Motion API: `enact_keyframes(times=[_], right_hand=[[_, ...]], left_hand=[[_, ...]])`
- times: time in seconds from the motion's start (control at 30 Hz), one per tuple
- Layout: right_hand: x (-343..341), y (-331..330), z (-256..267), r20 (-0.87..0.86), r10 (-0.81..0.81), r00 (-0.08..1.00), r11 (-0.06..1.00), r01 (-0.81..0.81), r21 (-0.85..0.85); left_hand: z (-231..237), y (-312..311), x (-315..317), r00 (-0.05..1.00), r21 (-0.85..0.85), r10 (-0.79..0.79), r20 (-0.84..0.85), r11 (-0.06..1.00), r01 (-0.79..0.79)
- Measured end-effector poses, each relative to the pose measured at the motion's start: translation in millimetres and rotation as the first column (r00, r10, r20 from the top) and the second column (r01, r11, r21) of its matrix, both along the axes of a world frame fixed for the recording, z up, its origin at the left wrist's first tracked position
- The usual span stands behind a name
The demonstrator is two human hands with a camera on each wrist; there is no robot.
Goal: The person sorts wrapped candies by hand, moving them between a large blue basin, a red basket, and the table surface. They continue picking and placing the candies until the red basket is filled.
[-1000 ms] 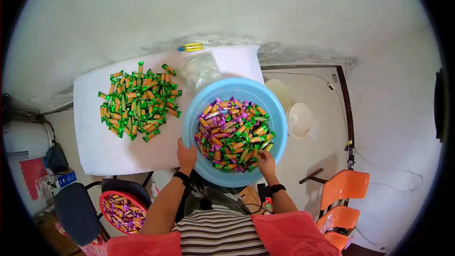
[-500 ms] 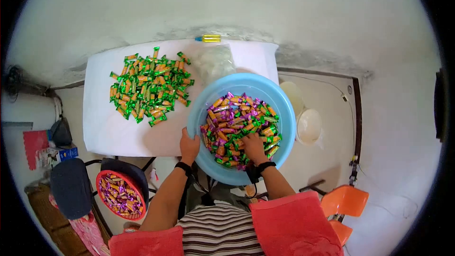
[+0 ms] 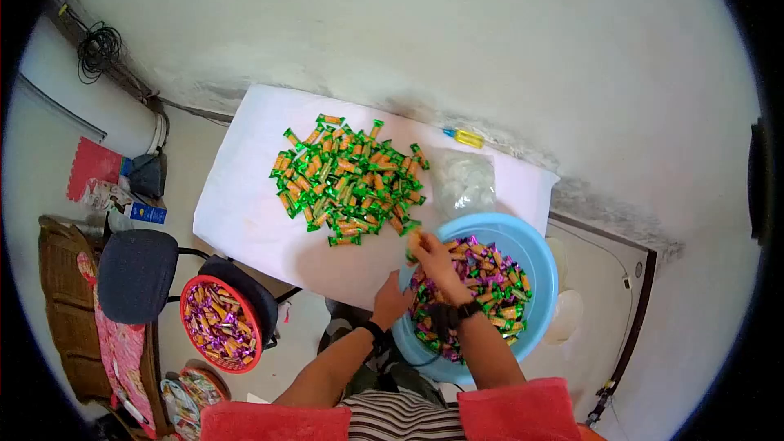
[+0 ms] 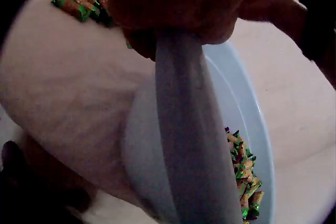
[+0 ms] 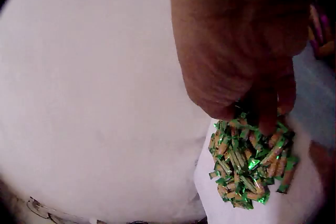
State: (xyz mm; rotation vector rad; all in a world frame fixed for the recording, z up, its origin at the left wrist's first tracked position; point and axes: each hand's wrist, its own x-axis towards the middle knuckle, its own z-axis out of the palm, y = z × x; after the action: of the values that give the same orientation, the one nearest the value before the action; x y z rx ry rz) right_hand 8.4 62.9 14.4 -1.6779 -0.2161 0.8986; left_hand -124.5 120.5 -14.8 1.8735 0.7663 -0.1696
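Note:
My left hand (image 3: pixel 392 302) grips the left rim of a light blue basin (image 3: pixel 543 278), the fingers hooked over its edge in the left wrist view. The basin holds a heap of small wrapped snack sticks (image 3: pixel 490 265), mixed purple and green. Above the rim, my right hand (image 3: pixel 438 263) pinches at least one green-wrapped snack stick (image 3: pixel 414 242) in its fingertips; how many cannot be told. Left of the basin, a loose pile of green-wrapped snack sticks (image 3: pixel 347 175) lies on the white-covered table (image 3: pixel 253 171).
A clear plastic bag (image 3: pixel 464 184) and a yellow bottle (image 3: pixel 468 138) lie towards the wall. On a dark chair at lower left stands a red basket (image 3: pixel 260 343) of purple-wrapped sticks. Pale buckets (image 3: pixel 563 316) stand on the floor beyond the basin.
My right hand has come out of the heap and moved to the basin's left rim with green-wrapped sticks. My left hand stays on the rim. The head view has turned left.

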Motion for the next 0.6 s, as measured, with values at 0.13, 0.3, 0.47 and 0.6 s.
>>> enact_keyframes(times=[0.13, 0.3, 0.47, 0.6], right_hand=[[21, 83, -14, -0.045, -0.001, 0.999, 0.996, -0.003, -0.088], [20, 100, -55, 0.114, -0.172, 0.978, 0.981, 0.160, 0.112], [-13, 2, -36, 0.260, -0.265, 0.929, 0.964, 0.250, 0.087], [-42, -123, -8, 0.589, -0.049, 0.807, 0.935, 0.245, -0.258]], left_hand=[[-71, -7, -16, 0.954, 0.228, -0.157, 0.257, 0.969, 0.097], [-101, -6, -23, 0.961, -0.030, -0.007, 0.275, 0.999, 0.016], [-4, -6, 1, 0.994, 0.084, 0.053, 0.093, 0.995, -0.061], [-18, -5, 1, 0.989, -0.015, 0.035, 0.145, 0.999, -0.034]])
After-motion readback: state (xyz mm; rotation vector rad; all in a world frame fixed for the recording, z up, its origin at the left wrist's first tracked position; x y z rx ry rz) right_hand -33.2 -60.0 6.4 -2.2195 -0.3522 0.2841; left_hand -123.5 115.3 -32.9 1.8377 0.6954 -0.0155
